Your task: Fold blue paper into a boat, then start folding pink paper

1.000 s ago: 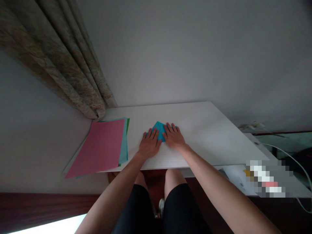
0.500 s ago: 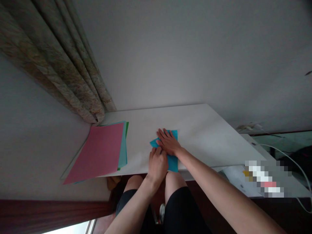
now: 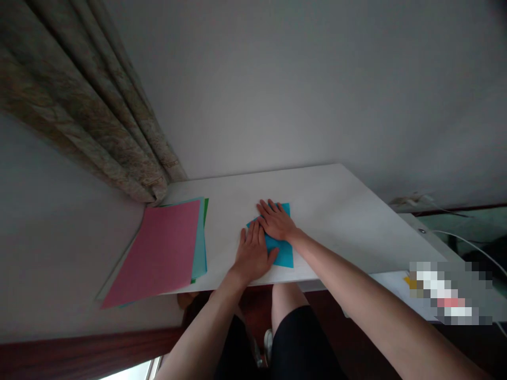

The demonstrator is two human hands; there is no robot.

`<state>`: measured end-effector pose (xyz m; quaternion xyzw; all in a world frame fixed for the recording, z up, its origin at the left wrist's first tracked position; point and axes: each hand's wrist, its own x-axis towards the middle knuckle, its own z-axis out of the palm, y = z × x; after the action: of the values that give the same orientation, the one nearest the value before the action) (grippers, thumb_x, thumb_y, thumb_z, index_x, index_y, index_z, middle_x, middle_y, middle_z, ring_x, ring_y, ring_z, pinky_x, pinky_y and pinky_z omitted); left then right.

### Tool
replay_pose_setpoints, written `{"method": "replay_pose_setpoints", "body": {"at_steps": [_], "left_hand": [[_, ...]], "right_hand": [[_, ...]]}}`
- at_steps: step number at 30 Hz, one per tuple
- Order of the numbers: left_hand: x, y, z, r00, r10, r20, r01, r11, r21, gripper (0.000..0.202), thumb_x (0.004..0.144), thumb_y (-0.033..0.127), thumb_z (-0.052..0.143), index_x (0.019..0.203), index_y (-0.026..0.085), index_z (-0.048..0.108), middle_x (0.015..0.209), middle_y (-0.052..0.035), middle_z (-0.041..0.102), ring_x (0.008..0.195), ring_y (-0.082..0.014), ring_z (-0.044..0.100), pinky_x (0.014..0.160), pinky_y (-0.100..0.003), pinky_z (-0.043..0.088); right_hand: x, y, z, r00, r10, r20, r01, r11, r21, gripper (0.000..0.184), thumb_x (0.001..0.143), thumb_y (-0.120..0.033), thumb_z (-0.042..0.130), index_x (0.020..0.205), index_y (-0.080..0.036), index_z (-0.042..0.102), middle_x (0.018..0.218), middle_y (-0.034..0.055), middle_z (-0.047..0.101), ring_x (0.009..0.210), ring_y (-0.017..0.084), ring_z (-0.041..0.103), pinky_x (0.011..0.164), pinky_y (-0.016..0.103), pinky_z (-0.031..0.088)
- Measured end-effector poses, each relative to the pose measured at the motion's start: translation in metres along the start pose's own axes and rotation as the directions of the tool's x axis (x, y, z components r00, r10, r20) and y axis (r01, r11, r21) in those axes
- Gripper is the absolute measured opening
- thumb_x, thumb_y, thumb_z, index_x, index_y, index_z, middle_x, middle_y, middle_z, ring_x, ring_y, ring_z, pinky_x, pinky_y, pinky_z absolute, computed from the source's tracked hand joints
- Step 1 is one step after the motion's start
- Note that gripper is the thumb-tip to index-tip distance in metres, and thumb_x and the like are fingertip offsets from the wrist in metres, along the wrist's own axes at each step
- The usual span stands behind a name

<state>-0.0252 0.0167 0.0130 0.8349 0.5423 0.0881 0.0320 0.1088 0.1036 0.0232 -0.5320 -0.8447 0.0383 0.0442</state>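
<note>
A folded sheet of blue paper (image 3: 284, 255) lies on the white table (image 3: 317, 200) in front of me, partly covered by both hands. My right hand (image 3: 277, 220) rests flat on its upper part, fingers stretched out toward the far left. Pressed down at the paper's left side is my left hand (image 3: 253, 250), with its fingers extended and its thumb apart. The left fingertips meet the right hand near the paper's left corner. Whatever folds lie beneath the hands are hidden.
To the left sits a stack of coloured sheets, a pink sheet (image 3: 158, 248) on top. A patterned curtain (image 3: 119, 121) hangs down to the table's back left corner. White papers (image 3: 390, 290) lie lower right, beside a blurred patch. A white cable (image 3: 471, 240) runs at the right.
My left hand has gone from curled fingers to lying flat and stretched out. The blue paper has shifted slightly away from the table's front edge, with the right hand still on it.
</note>
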Motion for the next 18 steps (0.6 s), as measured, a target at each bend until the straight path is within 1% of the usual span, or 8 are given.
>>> {"method": "replay_pose_setpoints", "body": {"at_steps": [3,6,9,12,15,18], "left_hand": [[0.010,-0.006,-0.005,0.997,-0.016,0.075,0.016,1.000,0.008,0.092,0.092,0.064,0.037,0.152,-0.005,0.024,0.160,-0.0275,0.021,0.151,-0.0371,0.016,0.119,-0.058,0.018],[0.016,-0.011,-0.007,0.995,-0.023,0.099,0.022,1.000,0.017,0.100,0.089,0.072,0.036,0.153,-0.005,0.022,0.160,-0.0276,0.018,0.151,-0.0370,0.014,0.120,-0.057,0.015],[0.017,-0.013,-0.006,0.994,-0.013,0.110,0.010,1.000,0.024,0.103,0.089,0.074,0.033,0.153,-0.005,0.021,0.160,-0.0278,0.017,0.151,-0.0371,0.013,0.120,-0.058,0.014],[0.016,-0.013,-0.004,0.995,-0.003,0.099,0.000,1.000,0.027,0.104,0.088,0.077,0.031,0.153,-0.005,0.022,0.160,-0.0288,0.017,0.151,-0.0381,0.014,0.119,-0.059,0.015],[0.016,-0.013,-0.003,0.996,0.000,0.086,-0.002,1.000,0.023,0.104,0.087,0.078,0.033,0.154,-0.002,0.023,0.160,-0.0282,0.017,0.151,-0.0390,0.014,0.118,-0.060,0.016],[0.016,-0.014,-0.003,0.997,-0.001,0.081,0.001,1.000,0.005,0.106,0.085,0.078,0.038,0.153,-0.001,0.024,0.160,-0.0287,0.018,0.151,-0.0401,0.014,0.118,-0.060,0.017]], "right_hand": [[0.002,0.000,-0.002,1.000,0.005,0.002,-0.005,1.000,0.000,0.062,0.103,-0.044,0.018,0.155,-0.013,0.032,0.163,0.0111,0.026,0.150,0.036,0.019,0.119,0.055,0.018],[-0.001,-0.003,-0.003,1.000,0.019,0.006,-0.019,1.000,0.000,0.062,0.103,-0.043,0.017,0.155,-0.013,0.031,0.163,0.0110,0.026,0.150,0.035,0.020,0.119,0.054,0.018],[-0.002,-0.004,-0.002,1.000,0.026,-0.002,-0.026,1.000,0.002,0.062,0.103,-0.044,0.017,0.155,-0.014,0.031,0.163,0.0109,0.026,0.150,0.034,0.020,0.120,0.053,0.017],[0.003,0.001,0.000,0.999,0.034,-0.007,-0.034,0.999,0.006,0.063,0.102,-0.047,0.017,0.156,-0.015,0.030,0.163,0.0106,0.026,0.150,0.033,0.019,0.119,0.054,0.017],[0.015,0.011,0.001,0.998,0.060,-0.015,-0.060,0.998,-0.002,0.064,0.102,-0.048,0.020,0.156,-0.015,0.028,0.163,0.0118,0.025,0.150,0.035,0.019,0.119,0.056,0.017],[0.034,0.022,0.001,0.994,0.107,-0.021,-0.107,0.994,-0.012,0.062,0.102,-0.047,0.022,0.156,-0.018,0.030,0.163,0.0114,0.024,0.150,0.036,0.018,0.118,0.057,0.017]]}}
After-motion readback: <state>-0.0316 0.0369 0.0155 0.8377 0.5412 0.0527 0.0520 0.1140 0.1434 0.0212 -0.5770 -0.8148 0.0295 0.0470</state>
